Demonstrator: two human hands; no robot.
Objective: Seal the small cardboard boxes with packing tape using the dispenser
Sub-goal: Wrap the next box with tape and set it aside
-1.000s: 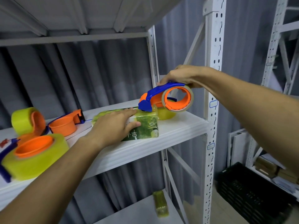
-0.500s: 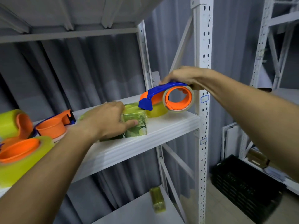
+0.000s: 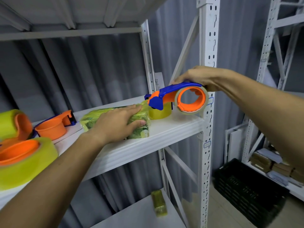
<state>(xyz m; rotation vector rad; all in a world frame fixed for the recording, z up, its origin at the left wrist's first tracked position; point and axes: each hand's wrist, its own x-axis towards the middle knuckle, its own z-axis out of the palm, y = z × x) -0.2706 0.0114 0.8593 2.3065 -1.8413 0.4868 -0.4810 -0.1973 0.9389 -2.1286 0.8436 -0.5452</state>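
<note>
**Tape dispenser at the far end of the box on the shelf**

While the left hand (image 3: pixel 115 125) lies flat on the box (image 3: pixel 139 132), fingers straight over its top and thumb against the near face, the right hand (image 3: pixel 197 78) curls round the blue handle of the tape dispenser (image 3: pixel 177 97). The dispenser's blue nose points left and down, meeting the box's upper far-right corner; its orange hub and tape ring sit to the right, above the shelf (image 3: pixel 164 137) edge.

The box, wrapped in yellowish tape with a green print, rests on the white shelf. Its long axis runs from near right to far left.

Obstructions: one yellow tape roll (image 3: pixel 160 112) stands just behind the box, under the dispenser nose. A white perforated upright (image 3: pixel 209 46) rises just behind the right hand.

Count on the shelf's left part: one empty orange dispenser (image 3: pixel 54 127), and two loaded with yellow tape (image 3: pixel 28 162) (image 3: pixel 11 124).

One taped box (image 3: pixel 158 204) lies on the lower shelf (image 3: pixel 136 218). One black crate (image 3: pixel 246 191) sits on the floor at right.
</note>
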